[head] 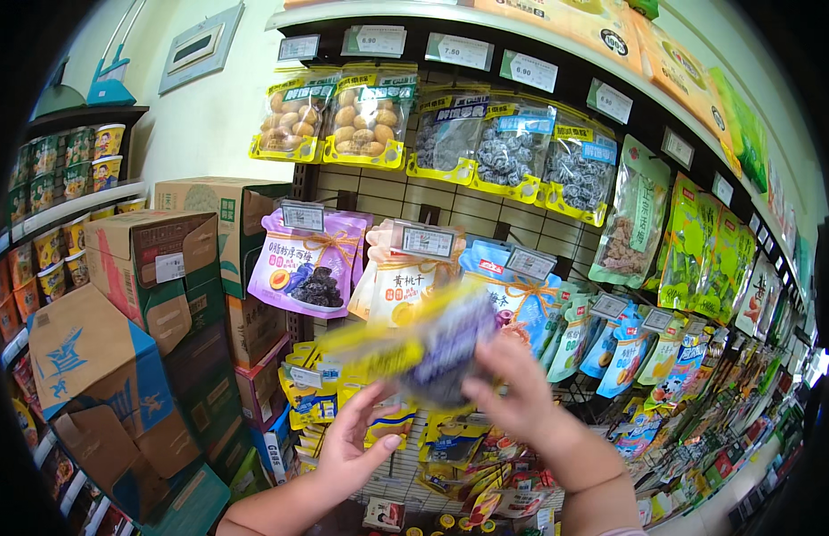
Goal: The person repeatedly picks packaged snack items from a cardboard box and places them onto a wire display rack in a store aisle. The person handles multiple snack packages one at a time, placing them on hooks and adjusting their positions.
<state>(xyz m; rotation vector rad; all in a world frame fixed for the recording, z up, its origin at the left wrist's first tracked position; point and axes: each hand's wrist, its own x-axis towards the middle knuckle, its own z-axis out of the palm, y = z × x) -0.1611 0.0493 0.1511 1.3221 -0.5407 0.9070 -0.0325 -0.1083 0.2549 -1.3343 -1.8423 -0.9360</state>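
Note:
My right hand [515, 388] grips the right side of a snack pouch [441, 348] with yellow and purple panels. The pouch is tilted and blurred, so its contents are hard to make out. Just below its left end, my left hand [360, 435] is open, thumb and fingers apart; whether a fingertip touches the pouch I cannot tell. Behind the pouch hang a white dried-fruit pouch [397, 285] and a blue pouch [478, 264], both partly covered. A purple prune pouch [307, 261] hangs to their left.
Above hang clear bags of nuts [367, 120] and bags of dark dried fruit [511, 151] on a wire rack [360, 191]. Cardboard boxes [153, 268] are stacked at left, beside a shelf of tubs [108, 157]. Green bags [689, 241] and more pouches [629, 355] line the right.

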